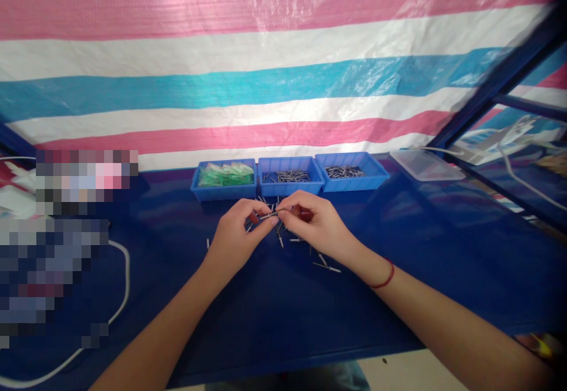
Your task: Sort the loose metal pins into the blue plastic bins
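Note:
My left hand (237, 228) and my right hand (316, 220) meet fingertip to fingertip over the table. Between the pinched fingers of both is a thin blind rivet (268, 217); whether there is more than one I cannot tell. Under and around the hands lie several loose blind rivets, one of them (328, 267) nearer the front on the right. Just behind stands a middle blue bin (292, 188) with rivets in it. The fingers partly cover the scattered pile.
Left of the middle bin, a blue bin (225, 192) holds green-and-white packets. A right blue bin (354, 184) contains more small metal pieces. A clear plastic lid (427, 165) lies farther right. A white cable (127, 267) curves along the left, near a blurred-out area.

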`<state>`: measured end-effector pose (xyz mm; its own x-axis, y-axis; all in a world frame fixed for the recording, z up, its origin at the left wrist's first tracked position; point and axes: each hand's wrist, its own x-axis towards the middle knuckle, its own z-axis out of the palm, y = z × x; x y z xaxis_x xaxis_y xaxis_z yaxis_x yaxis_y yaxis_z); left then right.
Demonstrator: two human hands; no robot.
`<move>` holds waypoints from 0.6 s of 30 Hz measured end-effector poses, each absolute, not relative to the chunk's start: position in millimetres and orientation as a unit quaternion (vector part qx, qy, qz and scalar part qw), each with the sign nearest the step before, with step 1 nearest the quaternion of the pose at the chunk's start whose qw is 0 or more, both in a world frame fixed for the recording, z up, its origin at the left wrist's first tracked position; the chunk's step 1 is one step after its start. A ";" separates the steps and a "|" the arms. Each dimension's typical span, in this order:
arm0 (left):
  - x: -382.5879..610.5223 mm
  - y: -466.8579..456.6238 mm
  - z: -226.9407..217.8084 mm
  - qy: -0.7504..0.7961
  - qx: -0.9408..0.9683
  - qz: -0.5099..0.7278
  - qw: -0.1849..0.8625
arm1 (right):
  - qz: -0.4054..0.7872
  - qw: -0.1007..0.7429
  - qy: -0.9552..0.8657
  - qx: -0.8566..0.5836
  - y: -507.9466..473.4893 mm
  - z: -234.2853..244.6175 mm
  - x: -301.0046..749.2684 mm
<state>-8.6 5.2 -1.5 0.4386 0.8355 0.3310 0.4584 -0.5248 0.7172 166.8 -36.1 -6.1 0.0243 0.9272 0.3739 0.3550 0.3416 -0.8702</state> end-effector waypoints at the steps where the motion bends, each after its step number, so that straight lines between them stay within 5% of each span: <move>1: -9.0 5.3 -1.4 0.400 0.805 0.350 0.262 | 0.274 0.503 -0.651 -0.499 -35.7 -5.2 167.7; 6: -11.5 6.6 1.8 0.403 0.814 0.350 0.230 | 0.293 0.489 -0.656 -0.495 -32.0 -3.5 170.3; 13: -20.1 17.1 7.7 0.438 0.857 0.224 0.152 | 0.397 0.728 -0.261 -0.494 -11.4 0.3 208.3; 18: -27.1 19.9 4.7 0.461 0.878 0.099 0.085 | 0.429 0.753 -0.140 -0.479 -2.1 6.1 244.4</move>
<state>-27.1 19.9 4.7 0.5561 0.8257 0.0947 0.7919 -0.5610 0.2410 244.4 -2.1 6.1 0.5931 0.7799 -0.1998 -0.5115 0.1733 -0.8417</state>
